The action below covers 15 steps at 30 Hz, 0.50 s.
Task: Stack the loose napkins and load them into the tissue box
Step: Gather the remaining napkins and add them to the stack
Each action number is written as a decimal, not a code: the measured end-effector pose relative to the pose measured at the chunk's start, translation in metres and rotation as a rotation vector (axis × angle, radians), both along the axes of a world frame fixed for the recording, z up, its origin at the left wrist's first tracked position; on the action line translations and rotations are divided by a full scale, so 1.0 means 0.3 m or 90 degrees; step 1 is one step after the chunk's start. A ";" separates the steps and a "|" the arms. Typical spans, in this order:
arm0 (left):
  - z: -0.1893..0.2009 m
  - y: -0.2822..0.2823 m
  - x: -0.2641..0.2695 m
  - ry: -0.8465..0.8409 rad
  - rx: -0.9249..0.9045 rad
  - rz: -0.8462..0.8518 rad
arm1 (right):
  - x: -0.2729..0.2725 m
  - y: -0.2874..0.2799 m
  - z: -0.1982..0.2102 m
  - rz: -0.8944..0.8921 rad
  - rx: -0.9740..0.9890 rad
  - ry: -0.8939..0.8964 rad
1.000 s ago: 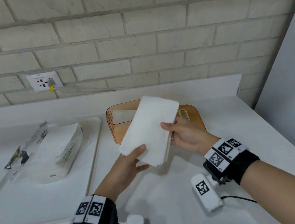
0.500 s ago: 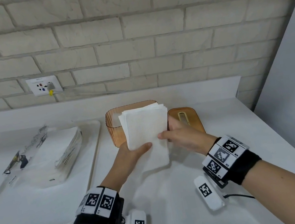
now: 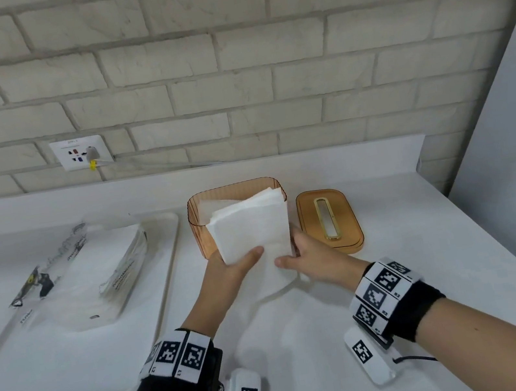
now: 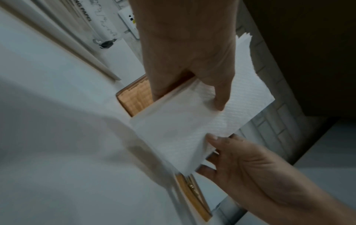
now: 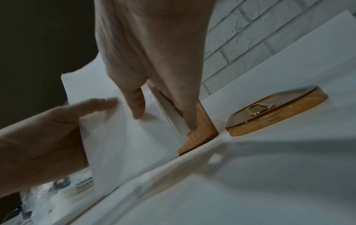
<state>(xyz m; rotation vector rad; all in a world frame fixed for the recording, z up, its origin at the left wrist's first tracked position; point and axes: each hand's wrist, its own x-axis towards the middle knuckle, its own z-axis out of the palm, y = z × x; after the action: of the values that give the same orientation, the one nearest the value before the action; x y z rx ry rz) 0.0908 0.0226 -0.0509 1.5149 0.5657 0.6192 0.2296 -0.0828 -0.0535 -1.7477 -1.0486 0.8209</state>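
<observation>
You've swung the stack of napkins (image 3: 252,230) from its slant across the tissue box (image 3: 198,225) to nearly upright — its far edge now leans at the box's mouth. Your left hand (image 3: 228,273) has slid beneath the near edge, thumb on top, and your right hand (image 3: 311,259) has shifted to the right corner — lower, closer in.

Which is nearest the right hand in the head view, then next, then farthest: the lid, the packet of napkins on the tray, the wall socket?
From the right hand:
1. Lid, just beyond it, to its right.
2. Packet of napkins, far left on the tray.
3. Wall socket, up on the brick wall.
</observation>
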 end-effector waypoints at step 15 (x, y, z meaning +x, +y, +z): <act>0.003 0.009 0.032 -0.162 -0.229 0.010 | 0.009 -0.023 -0.037 -0.067 0.022 0.176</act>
<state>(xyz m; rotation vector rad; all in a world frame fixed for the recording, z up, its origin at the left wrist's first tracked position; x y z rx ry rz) 0.1005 0.0254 -0.0502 1.0759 0.4636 0.6707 0.2323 -0.0897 -0.0646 -1.5923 -0.7760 0.9404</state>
